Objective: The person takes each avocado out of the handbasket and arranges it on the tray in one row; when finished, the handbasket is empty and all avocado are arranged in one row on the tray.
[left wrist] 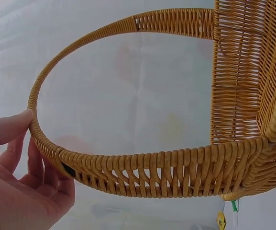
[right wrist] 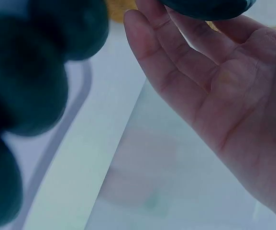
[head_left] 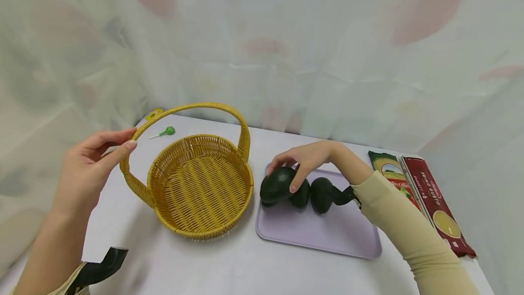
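My left hand (head_left: 88, 167) pinches the arched handle of a yellow-brown wicker basket (head_left: 241, 181) between thumb and fingers; the left wrist view shows this hand (left wrist: 27, 177) at the handle (left wrist: 114, 172). The basket's round bowl stands on the white table. My right hand (head_left: 307, 163) holds a dark green avocado (head_left: 276, 185) from above, over the left end of a lilac tray (head_left: 352, 236). More avocados (head_left: 321, 197) lie on the tray, one mostly hidden beneath the held one. In the right wrist view, fingers (right wrist: 149, 45) curl around the held avocado (right wrist: 209, 7), which is cut off at the top.
Right of the tray lie a green-and-red food packet (head_left: 390, 172) and a dark red spaghetti packet (head_left: 434, 204). Behind the basket are a green lollipop-shaped item (head_left: 168, 131) and a small yellow object (head_left: 153, 114). A pale patterned curtain (head_left: 311, 53) hangs behind the table.
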Action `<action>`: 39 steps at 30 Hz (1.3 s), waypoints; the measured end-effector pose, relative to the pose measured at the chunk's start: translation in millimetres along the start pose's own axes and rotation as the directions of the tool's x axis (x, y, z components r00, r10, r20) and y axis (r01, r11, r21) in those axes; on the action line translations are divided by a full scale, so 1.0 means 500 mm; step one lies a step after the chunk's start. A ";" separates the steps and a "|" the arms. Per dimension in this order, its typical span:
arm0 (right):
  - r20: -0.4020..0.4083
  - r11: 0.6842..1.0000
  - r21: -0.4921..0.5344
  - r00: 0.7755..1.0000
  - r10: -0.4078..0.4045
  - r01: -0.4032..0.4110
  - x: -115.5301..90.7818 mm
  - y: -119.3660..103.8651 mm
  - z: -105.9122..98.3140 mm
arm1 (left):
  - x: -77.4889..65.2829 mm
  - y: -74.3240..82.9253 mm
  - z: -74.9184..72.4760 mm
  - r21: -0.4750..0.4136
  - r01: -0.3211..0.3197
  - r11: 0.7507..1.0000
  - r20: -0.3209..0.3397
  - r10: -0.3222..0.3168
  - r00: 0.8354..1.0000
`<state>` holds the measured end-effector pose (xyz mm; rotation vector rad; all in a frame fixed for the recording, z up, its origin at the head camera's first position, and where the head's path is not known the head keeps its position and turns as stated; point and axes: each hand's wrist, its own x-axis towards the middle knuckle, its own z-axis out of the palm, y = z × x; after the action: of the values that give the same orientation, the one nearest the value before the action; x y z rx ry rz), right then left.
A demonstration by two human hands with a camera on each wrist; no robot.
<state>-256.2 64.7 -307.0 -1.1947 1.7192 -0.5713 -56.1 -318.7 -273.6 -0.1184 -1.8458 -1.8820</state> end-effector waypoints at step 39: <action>-0.254 0.932 0.347 0.947 0.197 -0.101 -0.280 0.199 0.139 | 0.000 -0.007 -0.006 -0.022 0.018 1.000 -0.018 -0.019 1.000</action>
<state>-228.7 241.1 -356.7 -0.7614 1.8447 -0.9330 -56.6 -321.8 -276.9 -0.0919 -1.8204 -1.9106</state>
